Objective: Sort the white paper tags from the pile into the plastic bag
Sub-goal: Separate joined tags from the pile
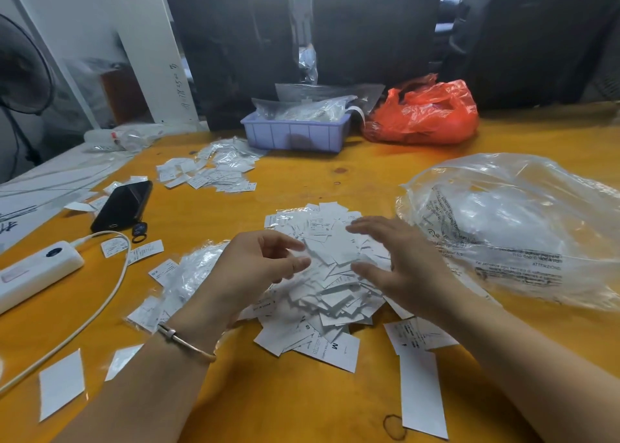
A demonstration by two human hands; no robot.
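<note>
1. Many white paper tags (330,285) are heaped in one loose pile on the orange table (302,402); some show printed size letters such as S and M.
2. Over the pile, the left hand (255,268) is held at its left edge with the fingers (295,263) loosely curled and apart; whether a tag is pinched between them cannot be told because of blur. A thin bracelet (186,340) is worn on that wrist.
3. The right hand (399,261) is poised over the right side of the pile, its fingers spread and nearly straight, with nothing gripped.
4. Just right of the pile, a large clear plastic bag (516,228) with black printed warnings lies crumpled on the table.
5. Left of the pile, touching its edge, small clear sleeves (188,275) lie with further tags in them.
6. Scattered single tags are seen in front of the pile, and a longer white strip (421,392) lies to its front right.
7. Well behind the pile to the left, a second spread of tags (214,171) is laid out.
8. Farther left of the pile lie a black phone (122,204) and a white power bank (33,271) with its cable (90,315).
9. Far behind the pile stand a lilac plastic tray (295,134) filled with clear packets and a red plastic bag (426,113).
</note>
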